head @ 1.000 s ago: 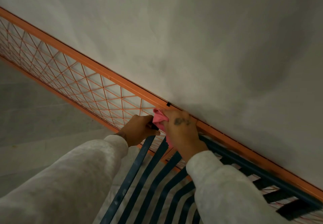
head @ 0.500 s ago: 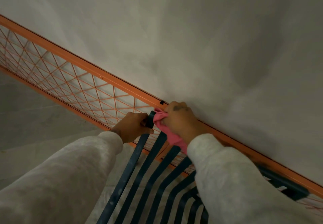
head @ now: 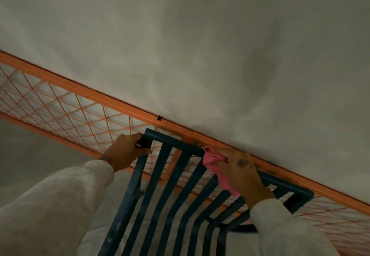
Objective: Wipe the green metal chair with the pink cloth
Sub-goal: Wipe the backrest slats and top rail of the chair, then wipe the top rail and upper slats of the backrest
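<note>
Movement since half a second back: the right hand has slid along the top rail, away from the left, and the chair's whole top rail now shows, corner to corner. Far left, the orange mesh fence (head: 60, 103) runs along the grey wall (head: 200, 35). Left hand (head: 125, 151) is wrapped around the near corner post of the green metal chair (head: 160, 175), fingers curled shut on it. Across the dark slats, the right hand (head: 242, 171) presses the pink cloth (head: 215, 163) onto the top rail, fingers bunched over the fabric (the cloth's tail hangs below the rail). The chair's seat is cut off at the bottom edge; dim light dulls the paint colour.
</note>
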`<state>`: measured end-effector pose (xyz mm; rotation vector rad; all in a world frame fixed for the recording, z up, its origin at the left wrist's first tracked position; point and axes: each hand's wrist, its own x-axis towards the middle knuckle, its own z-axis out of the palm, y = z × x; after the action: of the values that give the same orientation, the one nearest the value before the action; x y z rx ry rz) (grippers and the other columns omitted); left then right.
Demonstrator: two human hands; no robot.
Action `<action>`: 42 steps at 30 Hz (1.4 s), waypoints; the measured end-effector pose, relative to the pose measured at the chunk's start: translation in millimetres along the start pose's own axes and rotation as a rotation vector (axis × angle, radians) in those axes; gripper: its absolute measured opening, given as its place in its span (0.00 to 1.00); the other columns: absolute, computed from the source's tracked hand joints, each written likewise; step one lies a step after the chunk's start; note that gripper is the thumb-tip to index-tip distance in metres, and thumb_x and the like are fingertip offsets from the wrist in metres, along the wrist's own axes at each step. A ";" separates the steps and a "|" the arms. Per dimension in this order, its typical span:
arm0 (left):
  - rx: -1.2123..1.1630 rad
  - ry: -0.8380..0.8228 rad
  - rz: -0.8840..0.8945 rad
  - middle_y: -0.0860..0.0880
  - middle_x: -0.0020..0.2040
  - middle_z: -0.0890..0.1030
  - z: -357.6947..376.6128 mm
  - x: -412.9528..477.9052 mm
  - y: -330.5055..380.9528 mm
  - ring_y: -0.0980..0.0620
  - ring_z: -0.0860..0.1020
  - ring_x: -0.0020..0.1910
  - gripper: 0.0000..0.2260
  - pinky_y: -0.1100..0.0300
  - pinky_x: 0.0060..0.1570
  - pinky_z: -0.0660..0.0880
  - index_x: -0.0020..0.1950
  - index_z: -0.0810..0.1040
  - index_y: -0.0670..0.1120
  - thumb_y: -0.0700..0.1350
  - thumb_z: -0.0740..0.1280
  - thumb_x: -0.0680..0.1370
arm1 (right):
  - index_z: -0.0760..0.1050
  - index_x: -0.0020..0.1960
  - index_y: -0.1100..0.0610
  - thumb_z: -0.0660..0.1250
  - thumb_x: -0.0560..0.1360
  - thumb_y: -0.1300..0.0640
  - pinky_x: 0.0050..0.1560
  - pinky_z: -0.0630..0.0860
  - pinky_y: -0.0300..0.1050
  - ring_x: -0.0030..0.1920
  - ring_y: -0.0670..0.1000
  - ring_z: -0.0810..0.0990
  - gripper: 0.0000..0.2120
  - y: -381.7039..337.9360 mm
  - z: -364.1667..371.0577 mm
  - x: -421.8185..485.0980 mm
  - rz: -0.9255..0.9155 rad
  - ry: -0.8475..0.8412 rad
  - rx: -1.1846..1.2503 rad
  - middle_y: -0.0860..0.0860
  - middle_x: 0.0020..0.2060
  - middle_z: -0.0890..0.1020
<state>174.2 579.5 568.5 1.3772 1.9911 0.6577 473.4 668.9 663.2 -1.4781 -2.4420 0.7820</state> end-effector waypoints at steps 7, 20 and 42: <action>0.067 0.211 -0.124 0.42 0.53 0.82 14.0 -18.4 31.4 0.46 0.80 0.47 0.13 0.54 0.47 0.77 0.61 0.75 0.42 0.43 0.68 0.77 | 0.83 0.55 0.52 0.66 0.78 0.60 0.38 0.69 0.21 0.38 0.44 0.81 0.10 44.0 -22.9 -30.4 0.121 0.083 -0.080 0.44 0.42 0.84; 0.081 0.339 -0.114 0.49 0.45 0.81 10.0 -146.6 116.2 0.52 0.79 0.41 0.08 0.61 0.40 0.76 0.51 0.77 0.46 0.48 0.69 0.76 | 0.77 0.65 0.46 0.71 0.76 0.53 0.57 0.75 0.40 0.54 0.44 0.77 0.18 3.5 -49.8 -132.7 -0.001 0.216 0.301 0.44 0.55 0.79; -0.891 -0.015 0.011 0.50 0.54 0.84 26.3 -382.3 181.1 0.52 0.82 0.54 0.17 0.62 0.51 0.78 0.60 0.79 0.51 0.57 0.70 0.74 | 0.72 0.59 0.28 0.75 0.69 0.48 0.49 0.75 0.27 0.54 0.34 0.75 0.24 -91.4 10.9 -318.8 -0.197 0.013 0.514 0.33 0.53 0.74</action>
<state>408.0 280.7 757.5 0.8250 1.3683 1.3192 554.5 355.9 737.7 -1.0303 -2.1077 1.2282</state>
